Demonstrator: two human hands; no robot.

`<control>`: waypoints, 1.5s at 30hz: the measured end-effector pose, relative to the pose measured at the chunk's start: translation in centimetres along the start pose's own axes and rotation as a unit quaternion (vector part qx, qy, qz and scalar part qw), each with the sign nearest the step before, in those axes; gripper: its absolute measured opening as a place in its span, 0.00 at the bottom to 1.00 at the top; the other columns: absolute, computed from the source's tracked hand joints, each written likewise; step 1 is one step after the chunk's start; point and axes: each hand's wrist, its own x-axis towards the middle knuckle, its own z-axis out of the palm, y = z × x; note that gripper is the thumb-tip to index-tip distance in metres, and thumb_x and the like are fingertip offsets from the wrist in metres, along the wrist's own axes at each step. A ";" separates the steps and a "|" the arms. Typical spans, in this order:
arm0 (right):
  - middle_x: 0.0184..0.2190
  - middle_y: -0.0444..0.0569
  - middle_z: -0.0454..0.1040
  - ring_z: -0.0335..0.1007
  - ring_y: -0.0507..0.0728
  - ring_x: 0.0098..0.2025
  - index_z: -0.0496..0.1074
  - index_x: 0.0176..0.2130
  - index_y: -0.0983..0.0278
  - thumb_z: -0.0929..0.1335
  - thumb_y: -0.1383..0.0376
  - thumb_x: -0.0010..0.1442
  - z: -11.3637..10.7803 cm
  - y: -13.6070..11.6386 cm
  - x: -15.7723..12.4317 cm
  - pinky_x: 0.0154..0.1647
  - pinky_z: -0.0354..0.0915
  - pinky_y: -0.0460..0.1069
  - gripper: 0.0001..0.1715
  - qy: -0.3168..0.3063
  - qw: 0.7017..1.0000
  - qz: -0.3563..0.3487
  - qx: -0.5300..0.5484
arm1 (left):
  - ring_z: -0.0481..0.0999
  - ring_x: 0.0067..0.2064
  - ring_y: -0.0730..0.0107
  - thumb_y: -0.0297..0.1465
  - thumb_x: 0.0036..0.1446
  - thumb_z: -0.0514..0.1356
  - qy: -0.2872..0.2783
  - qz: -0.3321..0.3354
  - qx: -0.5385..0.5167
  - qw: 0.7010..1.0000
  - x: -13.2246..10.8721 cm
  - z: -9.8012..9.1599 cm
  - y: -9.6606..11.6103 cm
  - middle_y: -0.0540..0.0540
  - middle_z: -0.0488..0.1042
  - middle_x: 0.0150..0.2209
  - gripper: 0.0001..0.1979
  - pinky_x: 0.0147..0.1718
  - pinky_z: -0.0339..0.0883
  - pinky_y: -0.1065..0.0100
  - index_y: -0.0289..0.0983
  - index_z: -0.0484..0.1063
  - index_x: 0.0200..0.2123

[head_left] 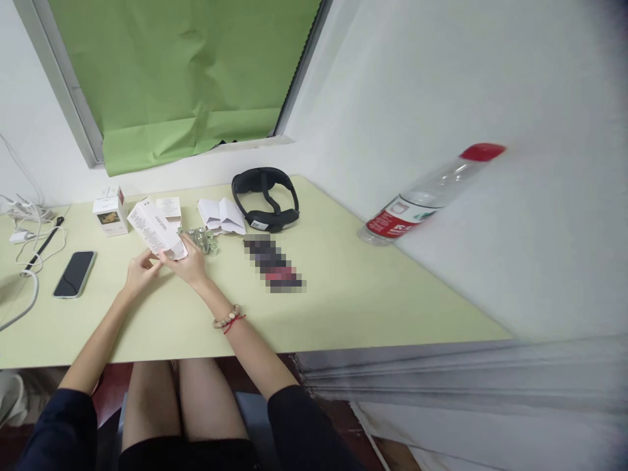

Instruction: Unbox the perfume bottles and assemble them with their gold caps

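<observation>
A long white carton (156,229) with small print lies tilted over the pale green table (343,288), and both hands hold its near end. My left hand (139,270) pinches the carton's lower corner from the left. My right hand (190,263), with a bead bracelet on its wrist, grips the same end from the right. Just behind the right hand lies a cluster of small clear glass vials (202,238).
A small white box (110,215), another carton (169,208) and folded white card (222,215) lie behind the hands. A black headband device (265,198), a phone (74,273), white cables (24,229) and a red-capped water bottle (428,193) are also on the table.
</observation>
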 end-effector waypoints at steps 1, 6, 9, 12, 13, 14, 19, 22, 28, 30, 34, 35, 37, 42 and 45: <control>0.46 0.55 0.75 0.72 0.59 0.49 0.72 0.48 0.63 0.68 0.55 0.57 0.1 0.0 -0.1 0.49 0.68 0.50 0.22 -0.014 1.000 -0.004 -0.010 | 0.70 0.19 0.75 0.44 0.52 0.62 0.006 -0.006 -0.019 1.000 0.1 0.1 -0.2 0.46 0.80 0.32 0.19 0.19 0.63 0.72 0.37 0.77 0.41; 0.52 0.52 0.74 0.73 0.57 0.49 0.71 0.54 0.62 0.68 0.58 0.59 0.4 -0.1 -0.5 0.47 0.68 0.47 0.25 -0.088 0.995 -0.030 -0.029 | 0.73 0.20 0.69 0.40 0.50 0.62 -0.015 -0.105 -0.149 0.983 0.8 0.7 -1.7 0.45 0.77 0.25 0.14 0.17 0.62 0.71 0.34 0.75 0.33; 0.55 0.48 0.72 0.75 0.51 0.36 0.70 0.57 0.58 0.68 0.59 0.61 0.4 -0.4 -0.6 0.42 0.68 0.46 0.24 -0.129 0.991 -0.033 -0.031 | 0.73 0.21 0.71 0.42 0.52 0.60 0.027 -0.146 -0.196 0.969 1.5 0.4 -2.7 0.43 0.79 0.30 0.15 0.17 0.62 0.71 0.34 0.74 0.35; 0.52 0.46 0.73 0.71 0.48 0.26 0.70 0.57 0.57 0.67 0.58 0.62 0.2 -0.6 -0.6 0.37 0.67 0.46 0.24 -0.155 0.987 -0.023 -0.044 | 0.73 0.21 0.75 0.46 0.57 0.56 0.099 -0.151 -0.197 0.964 2.1 -0.9 -3.7 0.41 0.79 0.38 0.18 0.15 0.60 0.74 0.36 0.69 0.39; 0.50 0.46 0.74 0.70 0.48 0.26 0.70 0.57 0.57 0.67 0.58 0.62 0.2 -0.6 -0.6 0.36 0.66 0.46 0.23 -0.165 0.985 -0.023 -0.049 | 0.73 0.20 0.76 0.47 0.59 0.54 0.124 -0.151 -0.191 0.962 2.3 -1.4 -4.0 0.41 0.79 0.39 0.18 0.15 0.59 0.75 0.36 0.67 0.39; 0.49 0.45 0.75 0.71 0.48 0.27 0.70 0.56 0.57 0.68 0.59 0.62 0.1 -0.7 -0.6 0.35 0.66 0.46 0.23 -0.175 0.983 -0.023 -0.053 | 0.72 0.19 0.76 0.47 0.60 0.53 0.145 -0.154 -0.184 0.960 2.4 -1.8 -4.3 0.41 0.79 0.38 0.18 0.14 0.57 0.75 0.37 0.65 0.39; 0.45 0.43 0.76 0.73 0.50 0.35 0.72 0.52 0.57 0.68 0.61 0.61 0.2 -0.6 -0.6 0.35 0.63 0.44 0.19 -0.214 0.975 -0.024 -0.060 | 0.71 0.16 0.79 0.45 0.62 0.49 0.215 -0.154 -0.139 0.954 2.5 -2.8 -5.2 0.42 0.78 0.39 0.15 0.11 0.52 0.77 0.38 0.60 0.37; 0.45 0.43 0.77 0.74 0.51 0.37 0.72 0.52 0.57 0.68 0.61 0.62 0.3 -0.4 -0.5 0.37 0.63 0.45 0.18 -0.228 0.971 -0.020 -0.065 | 0.70 0.15 0.79 0.42 0.62 0.49 0.240 -0.106 -0.077 0.962 2.3 -2.5 -5.3 0.45 0.77 0.34 0.14 0.11 0.52 0.76 0.38 0.61 0.35; 0.48 0.46 0.77 0.74 0.55 0.46 0.74 0.48 0.61 0.68 0.59 0.63 0.2 -0.3 -0.3 0.42 0.64 0.47 0.15 -0.221 0.970 -0.011 -0.101 | 0.67 0.15 0.71 0.37 0.61 0.49 0.211 -0.069 -0.021 0.975 1.7 -2.1 -5.5 0.56 0.65 0.14 0.09 0.16 0.56 0.72 0.39 0.62 0.32; 0.48 0.46 0.76 0.74 0.55 0.47 0.74 0.47 0.60 0.67 0.58 0.64 0.1 -0.5 -0.3 0.42 0.64 0.47 0.14 -0.210 0.973 -0.008 -0.098 | 0.66 0.15 0.71 0.37 0.61 0.49 0.212 -0.057 0.006 0.975 1.6 -2.2 -5.6 0.56 0.64 0.14 0.09 0.18 0.57 0.71 0.39 0.62 0.32; 0.49 0.45 0.76 0.74 0.53 0.45 0.73 0.47 0.59 0.66 0.59 0.65 -0.1 -0.6 -0.2 0.42 0.64 0.46 0.13 -0.211 0.973 -0.012 -0.087 | 0.68 0.16 0.71 0.41 0.61 0.49 0.188 -0.053 0.005 0.981 1.7 -2.1 -5.6 0.56 0.66 0.17 0.12 0.19 0.57 0.70 0.39 0.62 0.36; 0.49 0.45 0.76 0.74 0.53 0.45 0.74 0.47 0.59 0.66 0.59 0.65 -0.1 -0.6 -0.2 0.42 0.64 0.46 0.13 -0.214 0.973 -0.015 -0.089 | 0.68 0.16 0.72 0.43 0.61 0.49 0.183 -0.052 -0.007 0.982 1.8 -2.1 -5.6 0.55 0.67 0.18 0.13 0.19 0.57 0.70 0.39 0.61 0.37; 0.48 0.45 0.77 0.74 0.54 0.46 0.74 0.46 0.60 0.66 0.60 0.65 0.0 -0.5 -0.2 0.43 0.64 0.46 0.12 -0.219 0.971 -0.022 -0.096 | 0.68 0.16 0.73 0.46 0.61 0.49 0.183 -0.048 -0.031 0.981 1.8 -1.9 -5.4 0.55 0.69 0.21 0.16 0.17 0.56 0.71 0.39 0.61 0.38; 0.42 0.46 0.80 0.76 0.55 0.44 0.77 0.44 0.60 0.65 0.62 0.65 0.2 -0.5 -0.3 0.42 0.64 0.46 0.12 -0.268 0.958 -0.012 -0.103 | 0.65 0.15 0.75 0.47 0.63 0.49 0.214 -0.021 -0.007 0.977 1.4 -1.8 -4.6 0.58 0.62 0.18 0.15 0.16 0.55 0.72 0.40 0.60 0.36; 0.39 0.46 0.81 0.76 0.56 0.41 0.78 0.41 0.59 0.67 0.64 0.62 0.3 -0.6 -0.6 0.40 0.64 0.46 0.10 -0.310 0.943 0.001 -0.125 | 0.61 0.14 0.77 0.46 0.63 0.49 0.221 -0.024 -0.014 0.975 1.5 -1.7 -4.3 0.59 0.60 0.17 0.15 0.15 0.52 0.72 0.40 0.59 0.35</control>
